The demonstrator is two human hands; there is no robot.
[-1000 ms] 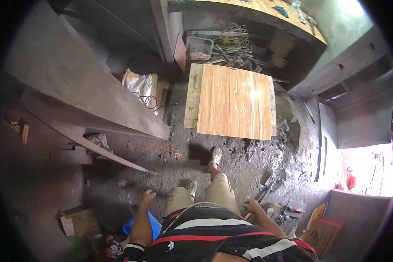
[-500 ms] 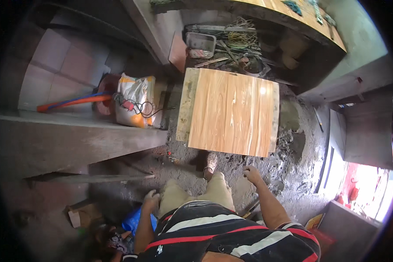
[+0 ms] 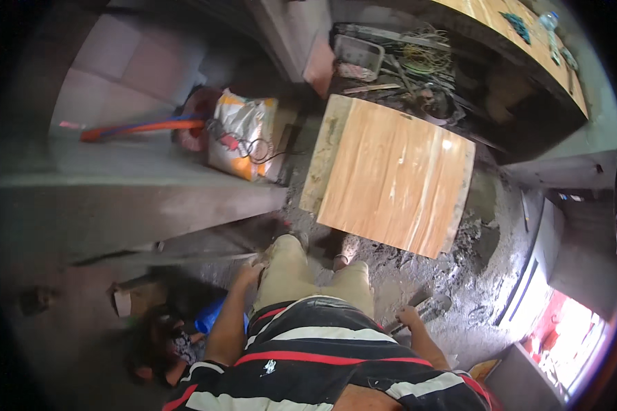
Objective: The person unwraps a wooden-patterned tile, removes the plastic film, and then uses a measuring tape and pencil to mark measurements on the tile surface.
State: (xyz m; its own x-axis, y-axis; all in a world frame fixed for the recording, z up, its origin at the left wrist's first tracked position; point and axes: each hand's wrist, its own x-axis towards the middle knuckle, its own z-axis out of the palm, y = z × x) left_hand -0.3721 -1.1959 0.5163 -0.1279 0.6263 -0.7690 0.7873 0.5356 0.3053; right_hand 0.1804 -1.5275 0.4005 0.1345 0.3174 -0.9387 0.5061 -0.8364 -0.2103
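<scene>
My left hand (image 3: 251, 274) hangs beside my left thigh with its fingers loosely bent and nothing visible in them. My right hand (image 3: 408, 317) is out to the right of my body, above the wet grey floor. Its fingers are half curled, and I make out nothing held in them. Just beyond it a flat grey tool (image 3: 432, 305), perhaps a shovel or trowel, lies on the floor, partly hidden by the hand. Ahead stands a wood-patterned tile slab (image 3: 394, 175) on a larger rough board (image 3: 317, 171), apart from both hands.
A white and orange sack (image 3: 245, 133) with a black cable sits at the left, near a long orange pipe (image 3: 144, 129). Behind the slab are a grey basin (image 3: 358, 58) and tangled wire (image 3: 425, 51). A concrete ledge (image 3: 219, 211) juts in from the left.
The view has turned, so the slab appears tilted and further right. My right hand has drawn back toward my body. The left hand has come up beside the thigh, and a left foot now shows.
</scene>
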